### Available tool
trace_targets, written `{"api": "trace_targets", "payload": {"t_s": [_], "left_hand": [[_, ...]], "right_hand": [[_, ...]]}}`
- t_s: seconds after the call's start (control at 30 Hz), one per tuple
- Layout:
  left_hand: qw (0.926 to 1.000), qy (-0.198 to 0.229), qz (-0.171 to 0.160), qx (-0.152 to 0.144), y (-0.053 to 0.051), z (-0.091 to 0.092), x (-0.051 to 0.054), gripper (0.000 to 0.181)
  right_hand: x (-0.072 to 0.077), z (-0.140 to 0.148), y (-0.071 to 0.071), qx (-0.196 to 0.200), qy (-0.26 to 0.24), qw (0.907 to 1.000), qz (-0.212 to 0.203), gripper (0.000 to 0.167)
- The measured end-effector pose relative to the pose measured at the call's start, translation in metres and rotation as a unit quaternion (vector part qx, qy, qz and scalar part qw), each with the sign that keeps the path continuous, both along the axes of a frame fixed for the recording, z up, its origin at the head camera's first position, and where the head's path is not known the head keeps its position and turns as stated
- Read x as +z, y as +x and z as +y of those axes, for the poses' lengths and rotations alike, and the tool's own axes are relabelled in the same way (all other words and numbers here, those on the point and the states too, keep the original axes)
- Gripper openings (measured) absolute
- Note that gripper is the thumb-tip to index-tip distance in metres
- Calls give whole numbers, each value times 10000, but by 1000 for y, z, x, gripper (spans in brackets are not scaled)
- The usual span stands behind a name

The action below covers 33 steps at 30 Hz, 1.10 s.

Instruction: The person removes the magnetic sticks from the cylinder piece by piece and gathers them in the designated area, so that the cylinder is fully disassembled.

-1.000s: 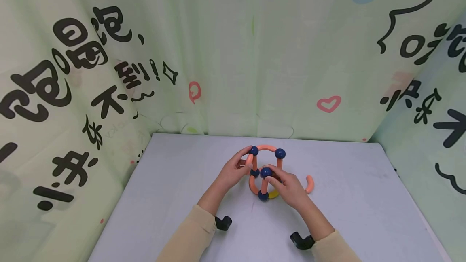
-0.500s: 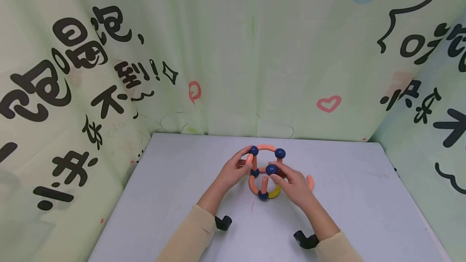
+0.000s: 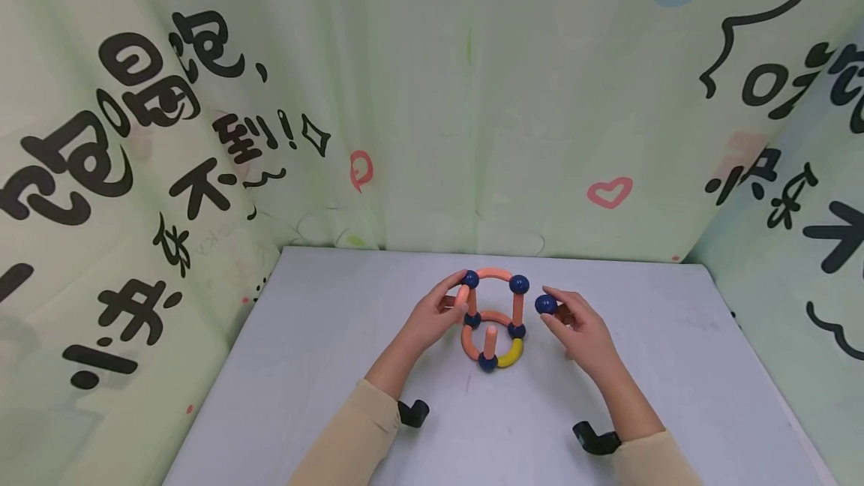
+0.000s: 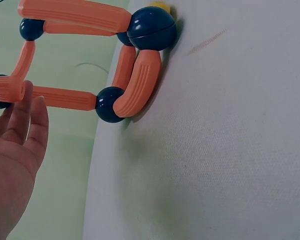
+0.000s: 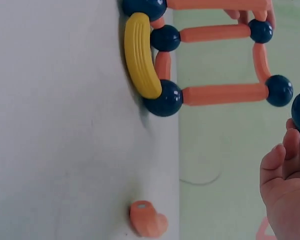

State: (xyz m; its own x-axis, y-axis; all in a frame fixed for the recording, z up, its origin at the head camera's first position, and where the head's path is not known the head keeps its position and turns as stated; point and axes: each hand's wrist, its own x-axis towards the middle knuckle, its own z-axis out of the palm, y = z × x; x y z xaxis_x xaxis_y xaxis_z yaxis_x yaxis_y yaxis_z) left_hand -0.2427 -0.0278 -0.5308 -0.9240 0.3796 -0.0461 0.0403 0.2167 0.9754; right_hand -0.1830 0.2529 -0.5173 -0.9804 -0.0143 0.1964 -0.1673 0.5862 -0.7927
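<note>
two beige sleeves are nearest, one (image 3: 358,430) at 8 o'clock and one (image 3: 658,463) at 4 o'clock of a ball-and-rod frame (image 3: 496,316), with two black fittings (image 3: 597,439), one per wrist. the left hand (image 3: 432,319), at 9 o'clock, grips the frame's upper left corner. the right hand (image 3: 582,327), at 3 o'clock, pinches one loose blue ball (image 3: 546,304), held up apart from the frame. the frame stands on one white table (image 3: 324,321). it has five blue balls (image 3: 519,284), three straight orange rods (image 3: 517,310), four curved orange rods (image 3: 495,274) and one curved yellow rod (image 3: 511,353), at 4 o'clock in its base ring. the front straight rod rises with a bare top. one separate orange piece (image 5: 145,222) lies on the table, at 6 o'clock in the right wrist view. farthest is a pale green curtain (image 3: 432,111) with one red heart (image 3: 610,193), between 1 and 2 o'clock.
</note>
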Motion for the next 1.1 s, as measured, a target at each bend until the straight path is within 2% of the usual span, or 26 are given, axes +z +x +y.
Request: {"api": "trace_targets", "payload": {"t_s": [0.2,0.43,0.7,0.9,1.1], "left_hand": [[9999,-3,123,48,0,-1,-2,55],[9999,-37,-109,39,0,0,-1,57],[9999,-72,-69,11,0,0,-1,54],[10000,-31,-35,-55,1,1,0,48],[10000,8,-57,-7,1,2,0,47]], "right_hand": [[-8,27,-4,-487,259,9966,-616,51],[-21,54,-9,-748,603,9892,-1110,55],[-42,75,-20,-740,699,9800,-1711,56],[-56,85,-23,-673,768,9768,-1885,60],[-61,88,-24,-652,1005,9740,-1925,60]]}}
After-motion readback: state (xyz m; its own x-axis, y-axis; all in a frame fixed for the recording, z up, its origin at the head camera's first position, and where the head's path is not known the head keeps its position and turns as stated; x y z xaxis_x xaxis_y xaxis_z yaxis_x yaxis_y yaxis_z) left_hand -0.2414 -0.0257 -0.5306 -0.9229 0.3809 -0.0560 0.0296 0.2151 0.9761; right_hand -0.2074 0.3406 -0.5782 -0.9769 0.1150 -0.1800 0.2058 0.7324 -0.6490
